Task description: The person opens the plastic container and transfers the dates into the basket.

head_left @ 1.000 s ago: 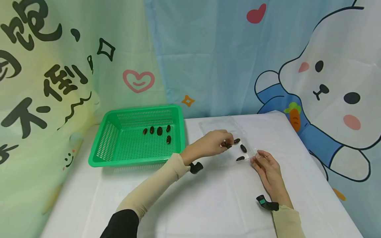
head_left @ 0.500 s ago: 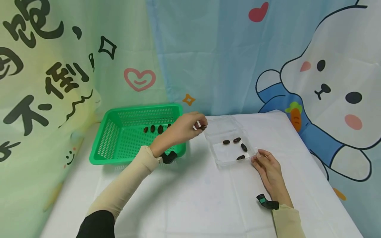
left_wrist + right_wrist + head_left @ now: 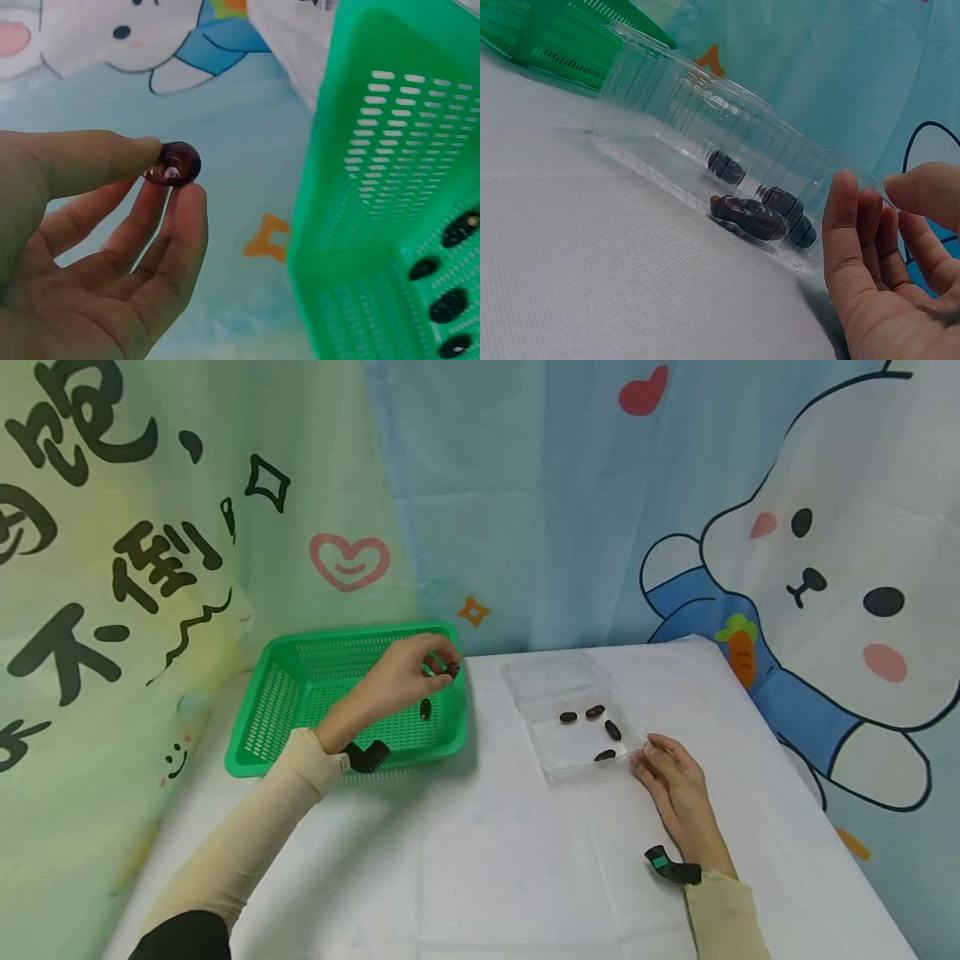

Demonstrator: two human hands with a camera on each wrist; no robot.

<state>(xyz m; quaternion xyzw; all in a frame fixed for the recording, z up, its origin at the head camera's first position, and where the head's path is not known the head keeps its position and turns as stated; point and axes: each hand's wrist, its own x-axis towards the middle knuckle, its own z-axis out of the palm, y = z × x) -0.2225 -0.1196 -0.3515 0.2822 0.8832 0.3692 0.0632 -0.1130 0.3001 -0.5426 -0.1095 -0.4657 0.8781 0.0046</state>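
Observation:
My left hand (image 3: 393, 681) pinches a glossy dark brown date (image 3: 180, 161) between thumb and fingertips. It hovers over the right side of a green slotted basket (image 3: 258, 722). Several dates (image 3: 450, 306) lie on the basket floor; in the head view most are hidden behind the hand and only one shows clearly. To the right, a clear plastic box (image 3: 551, 747) lies on the cloth with several dates (image 3: 612, 730) inside. My right hand (image 3: 681, 802) holds the box's near right corner, thumb and fingers on its thin edge in the right wrist view.
A white cloth (image 3: 487, 877) covers the table. The box's clear lid (image 3: 551, 677) lies folded back toward the curtain. A printed curtain (image 3: 525, 527) with a cartoon rabbit hangs directly behind the table. The basket stands at the back left.
My left hand has moved left from the clear box to above the basket, carrying a date out of the box. The right hand stays at the box corner.

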